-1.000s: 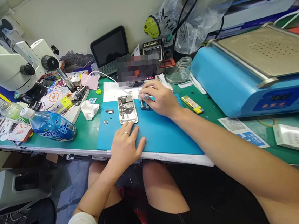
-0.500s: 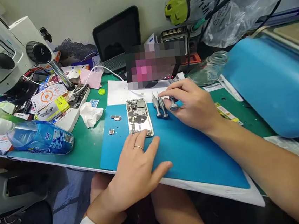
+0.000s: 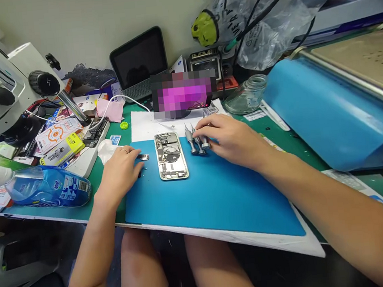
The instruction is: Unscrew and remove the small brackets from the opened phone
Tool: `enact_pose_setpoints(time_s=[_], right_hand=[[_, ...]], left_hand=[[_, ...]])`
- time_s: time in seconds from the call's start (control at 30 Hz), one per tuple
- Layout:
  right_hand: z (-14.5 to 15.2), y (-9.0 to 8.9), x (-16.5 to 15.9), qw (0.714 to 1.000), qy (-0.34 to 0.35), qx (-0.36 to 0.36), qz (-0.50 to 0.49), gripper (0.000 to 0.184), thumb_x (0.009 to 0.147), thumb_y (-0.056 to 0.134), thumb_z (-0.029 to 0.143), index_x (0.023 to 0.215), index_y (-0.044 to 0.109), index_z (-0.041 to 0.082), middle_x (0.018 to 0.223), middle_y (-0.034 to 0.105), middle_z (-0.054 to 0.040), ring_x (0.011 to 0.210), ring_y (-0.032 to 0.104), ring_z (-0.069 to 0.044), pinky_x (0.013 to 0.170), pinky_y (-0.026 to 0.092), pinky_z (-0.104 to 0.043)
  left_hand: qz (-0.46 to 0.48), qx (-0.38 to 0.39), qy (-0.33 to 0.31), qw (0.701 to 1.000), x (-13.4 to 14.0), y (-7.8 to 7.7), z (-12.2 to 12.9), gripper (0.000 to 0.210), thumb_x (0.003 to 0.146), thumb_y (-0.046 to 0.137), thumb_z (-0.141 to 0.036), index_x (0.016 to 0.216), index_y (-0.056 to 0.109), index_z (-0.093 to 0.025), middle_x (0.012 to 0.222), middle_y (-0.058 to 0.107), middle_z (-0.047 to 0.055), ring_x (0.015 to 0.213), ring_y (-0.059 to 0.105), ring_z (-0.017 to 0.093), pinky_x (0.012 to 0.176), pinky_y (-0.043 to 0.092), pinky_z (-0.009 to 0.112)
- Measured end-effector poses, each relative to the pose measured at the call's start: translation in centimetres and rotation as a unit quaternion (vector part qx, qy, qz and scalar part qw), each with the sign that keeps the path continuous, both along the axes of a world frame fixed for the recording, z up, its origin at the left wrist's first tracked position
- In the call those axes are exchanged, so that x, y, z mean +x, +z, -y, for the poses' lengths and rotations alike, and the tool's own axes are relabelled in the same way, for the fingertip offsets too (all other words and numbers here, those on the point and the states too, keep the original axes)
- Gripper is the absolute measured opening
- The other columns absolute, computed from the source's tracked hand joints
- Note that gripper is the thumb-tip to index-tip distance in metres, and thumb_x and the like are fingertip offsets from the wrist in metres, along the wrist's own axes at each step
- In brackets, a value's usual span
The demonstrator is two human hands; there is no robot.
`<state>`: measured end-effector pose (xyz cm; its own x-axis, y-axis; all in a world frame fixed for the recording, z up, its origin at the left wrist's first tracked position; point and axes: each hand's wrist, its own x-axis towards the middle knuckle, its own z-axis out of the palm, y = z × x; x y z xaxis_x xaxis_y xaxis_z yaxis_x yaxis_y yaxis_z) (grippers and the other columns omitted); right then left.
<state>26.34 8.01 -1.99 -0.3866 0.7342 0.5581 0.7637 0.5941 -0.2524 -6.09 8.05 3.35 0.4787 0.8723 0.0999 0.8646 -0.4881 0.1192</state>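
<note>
An opened phone (image 3: 171,156) lies on the blue mat, its inner parts and a round coil showing. My left hand (image 3: 121,168) is left of it, thumb and fingers apart. Its fingertips are at a small phone part (image 3: 144,157); whether they touch it I cannot tell. A second small part is mostly hidden by the thumb. Between the fingers of my right hand (image 3: 228,137) is a grey precision screwdriver (image 3: 205,143), upright and partly covered. Two similar screwdrivers (image 3: 190,141) stand close beside it on the mat, right of the phone.
Crumpled white tissue (image 3: 106,151) and a blue liquid bottle (image 3: 46,186) are at the left, below a microscope (image 3: 19,83). A propped, blurred screen (image 3: 183,94) stands behind the phone. At the right are a glass jar (image 3: 249,95) and a large blue-covered object (image 3: 324,117).
My left hand has moved left from the phone's lower edge to the small parts. My right hand has brought its screwdriver closer to the other two. The view has shifted slightly.
</note>
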Motion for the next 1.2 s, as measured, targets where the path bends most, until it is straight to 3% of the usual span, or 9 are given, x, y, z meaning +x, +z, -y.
enact_pose_setpoints(time_s=[0.17, 0.37, 0.67, 0.77, 0.9, 1.0, 1.1, 1.2], right_hand=[[-0.7, -0.4, 2.1, 0.999, 0.002, -0.041, 0.024, 0.023, 0.088, 0.046, 0.012, 0.088, 0.067, 0.022, 0.111, 0.067, -0.0118, 0.099, 0.064, -0.029, 0.073, 0.051, -0.04], [-1.4, -1.4, 2.8, 0.994, 0.023, -0.087, 0.058, 0.027, 0.085, 0.045, 0.007, 0.092, 0.066, 0.02, 0.106, 0.067, -0.0102, 0.093, 0.063, -0.024, 0.07, 0.048, -0.035], [-1.5, -1.7, 2.6, 0.992, 0.016, -0.104, 0.065, 0.029, 0.081, 0.045, 0.004, 0.09, 0.067, 0.02, 0.1, 0.071, -0.0088, 0.092, 0.061, -0.026, 0.073, 0.046, -0.037], [-1.3, -1.6, 2.3, 0.994, 0.009, -0.093, 0.058, 0.031, 0.081, 0.046, 0.004, 0.093, 0.068, 0.02, 0.102, 0.071, -0.0093, 0.095, 0.062, -0.027, 0.073, 0.047, -0.038], [-0.7, -0.8, 1.7, 0.997, -0.018, -0.066, 0.034, 0.028, 0.084, 0.048, 0.007, 0.096, 0.069, 0.021, 0.107, 0.07, -0.0117, 0.096, 0.064, -0.029, 0.072, 0.048, -0.04], [0.2, 0.3, 0.6, 0.999, -0.033, -0.037, 0.009, 0.023, 0.091, 0.049, 0.012, 0.099, 0.069, 0.02, 0.109, 0.07, -0.0132, 0.1, 0.064, -0.03, 0.083, 0.051, -0.045], [1.6, 1.0, -1.1, 1.0, 0.025, -0.016, -0.009, 0.02, 0.1, 0.051, 0.026, 0.108, 0.068, 0.021, 0.11, 0.072, -0.0097, 0.106, 0.064, -0.028, 0.095, 0.053, -0.044], [2.7, 1.1, -2.8, 0.988, 0.149, -0.005, -0.036, 0.027, 0.1, 0.06, 0.034, 0.12, 0.066, 0.017, 0.11, 0.072, -0.0106, 0.102, 0.064, -0.027, 0.09, 0.055, -0.043]], left_hand=[[-0.015, -0.027, -0.004, 1.0, 0.4, -0.2, -1.2, 0.027, 0.1, 0.067, -0.037, 0.119, 0.068, -0.017, 0.121, 0.069, 0.008, 0.111, 0.067, 0.023, 0.096, 0.058, 0.046], [-0.017, -0.032, -0.012, 0.999, 0.3, -0.2, -2.0, 0.028, 0.101, 0.067, -0.039, 0.118, 0.067, -0.016, 0.118, 0.069, 0.007, 0.103, 0.069, 0.021, 0.09, 0.06, 0.042], [-0.019, -0.031, -0.027, 0.999, 0.3, -0.4, -2.6, 0.028, 0.101, 0.066, -0.039, 0.117, 0.067, -0.016, 0.118, 0.069, 0.007, 0.104, 0.068, 0.021, 0.092, 0.059, 0.043], [-0.015, -0.022, -0.028, 0.999, 0.5, 0.2, -1.4, 0.024, 0.101, 0.066, -0.038, 0.112, 0.068, -0.016, 0.113, 0.069, 0.006, 0.103, 0.068, 0.021, 0.092, 0.058, 0.043], [0.011, 0.009, -0.029, 0.999, 1.8, 1.0, 2.1, 0.018, 0.102, 0.063, -0.035, 0.107, 0.066, -0.018, 0.108, 0.068, 0.006, 0.106, 0.065, 0.023, 0.094, 0.053, 0.041], [0.034, 0.014, -0.045, 0.998, 3.5, 0.9, 4.2, 0.016, 0.105, 0.059, -0.034, 0.107, 0.065, -0.02, 0.108, 0.069, 0.006, 0.102, 0.066, 0.023, 0.089, 0.052, 0.036], [0.044, 0.01, -0.073, 0.996, 5.1, 0.4, 4.8, 0.015, 0.105, 0.058, -0.034, 0.107, 0.065, -0.02, 0.107, 0.069, 0.006, 0.1, 0.066, 0.023, 0.086, 0.05, 0.036], [0.036, -0.003, -0.108, 0.994, 6.0, 0.0, 4.3, 0.012, 0.104, 0.062, -0.031, 0.105, 0.064, -0.019, 0.106, 0.07, 0.005, 0.1, 0.066, 0.023, 0.086, 0.048, 0.035]])
